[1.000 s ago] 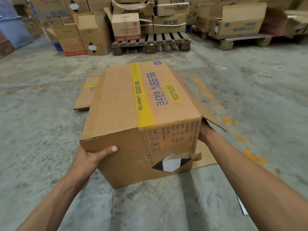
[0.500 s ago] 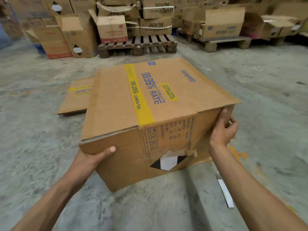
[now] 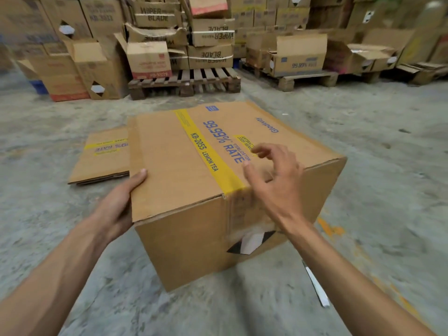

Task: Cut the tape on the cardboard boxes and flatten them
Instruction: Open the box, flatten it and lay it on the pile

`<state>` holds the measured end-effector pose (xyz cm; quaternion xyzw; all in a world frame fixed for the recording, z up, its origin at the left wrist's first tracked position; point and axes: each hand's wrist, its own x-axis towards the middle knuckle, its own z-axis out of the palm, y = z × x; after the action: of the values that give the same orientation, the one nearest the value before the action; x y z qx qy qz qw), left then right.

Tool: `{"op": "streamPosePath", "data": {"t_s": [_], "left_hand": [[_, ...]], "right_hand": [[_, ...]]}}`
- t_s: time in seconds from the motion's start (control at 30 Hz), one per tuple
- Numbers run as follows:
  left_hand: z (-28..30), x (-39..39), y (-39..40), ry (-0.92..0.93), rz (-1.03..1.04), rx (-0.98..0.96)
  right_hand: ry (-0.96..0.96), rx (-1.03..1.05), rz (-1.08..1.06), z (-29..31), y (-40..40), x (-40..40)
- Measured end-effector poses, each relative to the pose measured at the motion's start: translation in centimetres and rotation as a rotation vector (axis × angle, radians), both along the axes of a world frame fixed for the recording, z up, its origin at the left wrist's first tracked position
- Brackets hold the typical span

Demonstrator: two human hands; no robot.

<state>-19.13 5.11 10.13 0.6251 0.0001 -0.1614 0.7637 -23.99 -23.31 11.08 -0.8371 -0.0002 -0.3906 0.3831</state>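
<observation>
A brown cardboard box [image 3: 169, 161] with a yellow stripe and blue "99.99% RATE" print stands on the concrete floor in front of me. A torn diamond-shaped hole with white paper shows low on its near face. My left hand [image 3: 118, 202] grips the box's near left top edge, thumb lying on the top panel. My right hand [image 3: 274, 175] hovers over the near right top edge, fingers spread and curled, holding nothing. A flattened box [image 3: 101, 156] lies on the floor just left of and behind the box.
A thin white strip [image 3: 315, 284] lies on the floor near my right forearm. Wooden pallets [image 3: 189, 81] stacked with cardboard boxes [image 3: 208, 49] line the back. More open boxes [image 3: 298, 54] sit on a pallet at back right.
My right hand has let go of the box's right side and come up over its top edge, fingers apart. The left hand keeps its grip. The view has tilted up and shifted.
</observation>
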Motion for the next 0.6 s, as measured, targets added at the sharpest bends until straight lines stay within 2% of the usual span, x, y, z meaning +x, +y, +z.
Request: {"op": "streamPosePath", "data": {"t_s": [0.1,0.17,0.27,0.33,0.47,0.6], "left_hand": [[1.4,0.1,-0.7,0.022,-0.138,0.152],[1.6,0.8,-0.5,0.078,-0.159,0.078],[1.6,4.2,-1.0,0.211,0.031,-0.017],[1.5,6.3,-2.0,0.233,0.153,-0.037],[1.7,8.5,-3.8,0.105,0.389,-0.041],[0.8,6.5,-5.0,-0.011,0.555,-0.137]], "right_hand": [[0.509,-0.371,0.322,2.8,1.8,-0.2],[0.627,-0.476,0.423,3.8,2.3,-0.8],[0.700,-0.590,0.497,4.1,3.7,-1.9],[0.694,-0.697,0.515,3.6,4.7,-2.2],[0.650,-0.697,0.530,3.5,3.9,-1.6],[0.686,-0.633,0.574,3.8,0.2,-0.8]]}}
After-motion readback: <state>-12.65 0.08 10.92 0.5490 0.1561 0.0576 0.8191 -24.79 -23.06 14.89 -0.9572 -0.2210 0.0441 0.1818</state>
